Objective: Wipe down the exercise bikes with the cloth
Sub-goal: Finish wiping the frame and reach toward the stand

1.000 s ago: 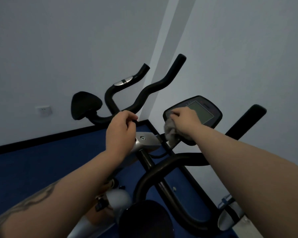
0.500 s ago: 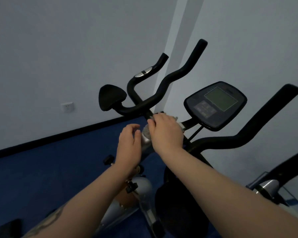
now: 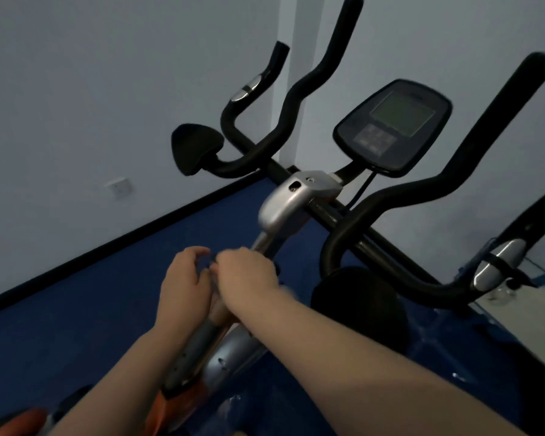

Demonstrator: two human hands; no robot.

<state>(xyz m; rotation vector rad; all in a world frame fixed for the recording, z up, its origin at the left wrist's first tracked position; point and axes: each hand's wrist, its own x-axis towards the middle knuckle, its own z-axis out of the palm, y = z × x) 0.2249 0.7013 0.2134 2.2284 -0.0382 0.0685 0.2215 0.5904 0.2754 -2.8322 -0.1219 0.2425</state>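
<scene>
The exercise bike's silver post point(image 3: 199, 344) runs up to a silver bracket point(image 3: 283, 199) under the black handlebars point(image 3: 296, 99) and the console point(image 3: 390, 124). My right hand point(image 3: 249, 278) is closed around the post just below the bracket, and the cloth is hidden under it. My left hand point(image 3: 183, 284) hovers beside the post on its left, fingers curled and apart, holding nothing that I can see.
A black pad point(image 3: 195, 146) sits at the left end of the handlebars, another point(image 3: 359, 297) lower right. A second bike's handlebar point(image 3: 497, 259) stands at the right edge. Blue floor meets the white wall with a socket point(image 3: 119, 186).
My right hand left the console with the cloth and slid down past the bracket onto the post. My left hand let go of the handlebar and dropped down beside it.
</scene>
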